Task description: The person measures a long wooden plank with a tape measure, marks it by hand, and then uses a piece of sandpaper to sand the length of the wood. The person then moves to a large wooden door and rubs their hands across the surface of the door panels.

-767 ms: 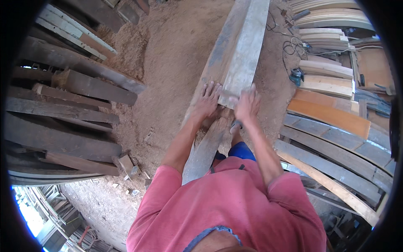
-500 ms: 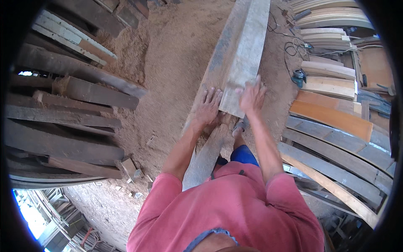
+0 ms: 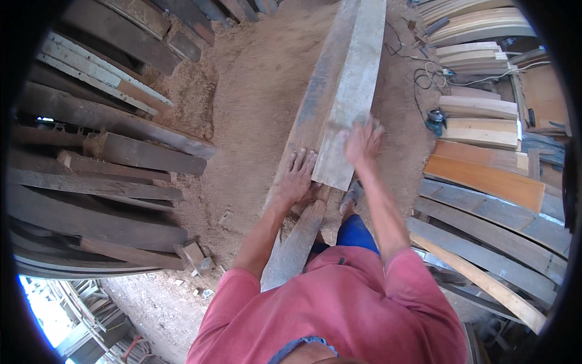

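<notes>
A long pale grey board [image 3: 354, 91] lies on top of a wider brown plank [image 3: 309, 115], both running away from me. My left hand [image 3: 296, 180] rests on the brown plank, fingers stretched out along the left side of the grey board's near end. Over the right part of that near end is my right hand [image 3: 362, 145], its fingers bent and smeared by motion. Whether anything is in it is hidden. Another weathered grey piece of wood [image 3: 291, 249] extends from under my left hand toward my body.
Sawdust covers the floor [image 3: 254, 91]. Dark timbers [image 3: 145, 151] are stacked at the left. Pale boards [image 3: 479, 130] and an orange-brown board [image 3: 485, 176] are piled at the right. A teal power tool [image 3: 434, 121] with a dark cord [image 3: 418, 76] lies beside them.
The whole view has shifted, so the boards sit lower in it. My right hand has moved slightly farther up the grey board. My left hand keeps its place beside the board's end.
</notes>
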Available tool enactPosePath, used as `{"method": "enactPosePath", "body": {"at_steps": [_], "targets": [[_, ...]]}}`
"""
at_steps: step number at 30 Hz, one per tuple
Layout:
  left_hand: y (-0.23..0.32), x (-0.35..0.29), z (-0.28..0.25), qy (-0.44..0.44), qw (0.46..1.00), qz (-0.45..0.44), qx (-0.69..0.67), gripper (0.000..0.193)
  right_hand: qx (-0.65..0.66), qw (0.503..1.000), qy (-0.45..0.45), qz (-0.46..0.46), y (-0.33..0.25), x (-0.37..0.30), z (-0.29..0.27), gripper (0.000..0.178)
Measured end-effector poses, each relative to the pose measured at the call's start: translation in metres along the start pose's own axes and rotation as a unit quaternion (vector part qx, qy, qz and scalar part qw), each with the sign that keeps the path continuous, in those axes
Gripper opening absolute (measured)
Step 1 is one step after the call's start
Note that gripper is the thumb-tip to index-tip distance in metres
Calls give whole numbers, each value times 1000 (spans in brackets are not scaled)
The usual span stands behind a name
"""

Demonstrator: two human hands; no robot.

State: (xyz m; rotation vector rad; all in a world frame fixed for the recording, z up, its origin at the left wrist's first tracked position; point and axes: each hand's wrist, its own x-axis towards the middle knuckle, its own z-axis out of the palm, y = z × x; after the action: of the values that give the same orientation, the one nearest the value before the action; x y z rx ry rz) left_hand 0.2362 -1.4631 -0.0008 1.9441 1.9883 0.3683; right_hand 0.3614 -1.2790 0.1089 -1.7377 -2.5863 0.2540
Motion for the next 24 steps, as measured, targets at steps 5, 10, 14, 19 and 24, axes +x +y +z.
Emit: {"method": "enactPosePath", "body": {"at_steps": [5, 10, 14, 19, 24], "targets": [[10, 6, -16, -78, 997, -23, 10, 91, -52, 998, 12, 15, 31, 112, -4, 44], [3, 6, -12, -22, 1000, 0, 11, 91, -35, 998, -51, 27, 15, 88, -8, 45], [2, 2, -10, -11, 1000, 6, -3, 86, -7, 1000, -20, 19, 11, 43, 5, 42], [5, 11, -13, -2, 999, 21, 28, 81, -29, 998, 1, 58, 32, 145, -10, 43], [10, 7, -16, -70, 997, -11, 22, 85, -29, 998, -43, 42, 39, 210, -25, 47]]}}
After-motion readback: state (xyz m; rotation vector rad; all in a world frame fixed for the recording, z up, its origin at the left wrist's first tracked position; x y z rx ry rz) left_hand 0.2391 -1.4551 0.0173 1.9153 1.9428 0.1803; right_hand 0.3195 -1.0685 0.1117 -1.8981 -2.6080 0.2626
